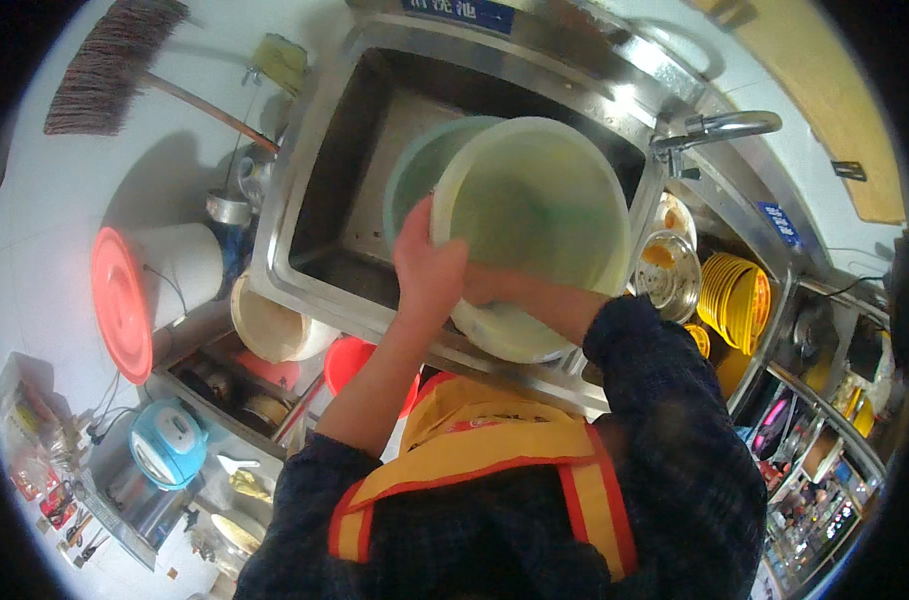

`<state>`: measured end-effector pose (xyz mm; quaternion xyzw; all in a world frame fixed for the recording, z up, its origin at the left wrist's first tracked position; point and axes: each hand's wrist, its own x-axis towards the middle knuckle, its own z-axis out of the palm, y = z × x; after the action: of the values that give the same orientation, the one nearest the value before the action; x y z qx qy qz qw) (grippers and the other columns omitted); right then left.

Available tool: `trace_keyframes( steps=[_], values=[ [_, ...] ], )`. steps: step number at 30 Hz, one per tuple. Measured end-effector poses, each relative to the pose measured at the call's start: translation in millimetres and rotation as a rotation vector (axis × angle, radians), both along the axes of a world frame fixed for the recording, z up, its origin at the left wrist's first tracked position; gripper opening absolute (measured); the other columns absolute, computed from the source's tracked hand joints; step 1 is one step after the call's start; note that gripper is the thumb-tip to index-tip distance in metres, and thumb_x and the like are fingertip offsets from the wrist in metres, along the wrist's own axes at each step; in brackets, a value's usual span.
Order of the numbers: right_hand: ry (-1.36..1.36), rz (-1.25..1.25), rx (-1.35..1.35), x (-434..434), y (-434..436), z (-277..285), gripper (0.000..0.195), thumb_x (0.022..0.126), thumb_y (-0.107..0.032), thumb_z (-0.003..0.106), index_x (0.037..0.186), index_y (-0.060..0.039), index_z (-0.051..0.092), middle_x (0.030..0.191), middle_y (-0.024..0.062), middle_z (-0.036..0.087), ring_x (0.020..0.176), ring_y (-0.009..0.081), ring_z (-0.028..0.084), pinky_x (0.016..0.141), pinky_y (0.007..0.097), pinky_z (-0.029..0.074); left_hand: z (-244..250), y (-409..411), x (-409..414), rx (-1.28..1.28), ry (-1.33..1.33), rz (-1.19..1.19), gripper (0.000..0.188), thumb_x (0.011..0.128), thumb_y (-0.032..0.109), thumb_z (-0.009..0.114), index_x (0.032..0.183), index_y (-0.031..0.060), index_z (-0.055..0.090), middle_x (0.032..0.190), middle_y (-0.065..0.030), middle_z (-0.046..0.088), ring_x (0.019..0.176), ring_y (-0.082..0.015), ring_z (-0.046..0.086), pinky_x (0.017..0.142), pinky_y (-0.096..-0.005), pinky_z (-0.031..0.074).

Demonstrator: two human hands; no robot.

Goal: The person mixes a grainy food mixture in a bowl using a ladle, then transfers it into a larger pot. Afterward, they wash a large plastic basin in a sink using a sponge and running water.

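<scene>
A pale, whitish-green plastic tub (544, 202) is tilted over the stainless steel sink (278, 247), its round mouth facing up towards me. My left hand (428, 262) grips the tub's left rim. My right hand (488, 285) is at the tub's near-left side, close beside my left hand and blurred; its fingers are partly hidden, so its hold is unclear. Behind the tub, down in the basin, a light green round basin (417, 172) shows in part. The chrome faucet (732, 127) stands at the sink's right rear corner.
Stacked yellow dishes (736, 300) and a glass-like bowl (668, 277) sit right of the sink. At its left are an open cream bucket (271, 319), a white bucket with a pink lid (122, 304) and a broom (113, 67). A red container (348, 364) stands near my left forearm.
</scene>
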<state>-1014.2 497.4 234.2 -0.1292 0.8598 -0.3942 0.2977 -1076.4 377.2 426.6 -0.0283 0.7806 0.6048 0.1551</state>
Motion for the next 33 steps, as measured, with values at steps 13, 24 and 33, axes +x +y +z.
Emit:
trace_keyframes(
  steps=[13,24,33],
  values=[
    [-0.435,-1.285,-1.681,-42,50,264,0.048,0.093,-0.038,0.068,0.123,-0.0041,0.054,0.12,0.0149,0.061,0.108,0.0321,0.06,0.093,0.0508,0.049,50,9,40,0.093,0.576,-0.213,0.07,0.069,-0.01,0.048,0.138,0.0056,0.048,0.141,-0.0158,0.05,0.136,-0.0367,0.043,0.114,-0.0526,0.029],
    [-0.007,-1.305,-1.493,-6,45,298,0.033,0.091,-0.016,0.055,0.119,0.0016,0.053,0.117,0.0173,0.06,0.107,0.0331,0.061,0.092,0.0492,0.051,94,-18,65,-0.037,1.01,-0.497,0.059,0.077,-0.002,0.055,0.135,0.0037,0.05,0.151,-0.0176,0.039,0.141,-0.043,0.032,0.115,-0.0582,0.021],
    [-0.081,-1.434,-1.655,1,43,263,0.034,0.094,-0.017,0.054,0.122,0.0022,0.054,0.122,0.0178,0.06,0.111,0.0346,0.061,0.098,0.0482,0.05,43,-114,47,-0.027,0.579,0.237,0.052,0.098,0.032,0.052,0.142,0.0032,0.046,0.154,-0.0191,0.029,0.142,-0.0361,0.03,0.116,-0.0483,0.025]
  ],
)
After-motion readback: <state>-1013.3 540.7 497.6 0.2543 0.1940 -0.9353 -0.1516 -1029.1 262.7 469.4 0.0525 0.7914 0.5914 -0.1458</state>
